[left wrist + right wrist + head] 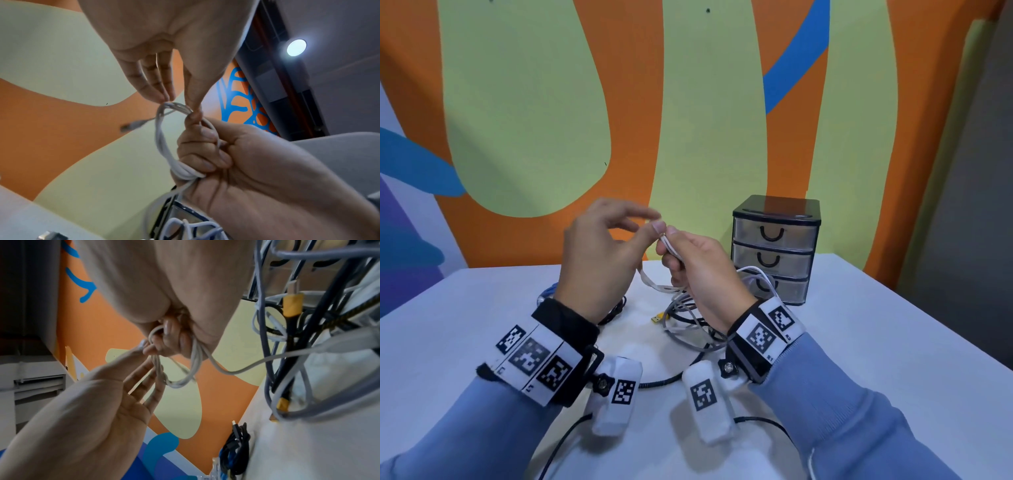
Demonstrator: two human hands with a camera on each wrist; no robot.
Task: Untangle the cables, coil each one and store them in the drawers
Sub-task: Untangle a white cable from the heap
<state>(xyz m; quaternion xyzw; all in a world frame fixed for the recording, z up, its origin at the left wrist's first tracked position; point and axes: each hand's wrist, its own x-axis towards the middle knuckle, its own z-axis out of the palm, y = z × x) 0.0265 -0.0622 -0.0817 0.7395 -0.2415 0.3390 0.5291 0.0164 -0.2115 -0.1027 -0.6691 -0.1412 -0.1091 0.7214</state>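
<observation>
Above the white surface (859,342), I hold a white cable (164,146) in loops between both hands. My right hand (702,274) has its fingers curled round the coil, its grip closed on the bundled strands, thumb on top. My left hand (599,253) meets it at the coil's top, thumb and fingertips (164,95) pinching the strands there, the other fingers loosely spread. The cable's tail drops from my right hand to the surface, where it joins a tangle (688,322) of grey, white and dark cables lying below my hands at 6 o'clock; a yellow plug (658,318) pokes out of the tangle's left side. A blue cable (548,293) and a dark one lie at 9 o'clock, half hidden behind my left wrist. The drawers (774,250), a small black-framed unit of three clear ones, all closed, stand at 3 o'clock on the surface, just beside the tangle, against the orange and green wall (688,120).
</observation>
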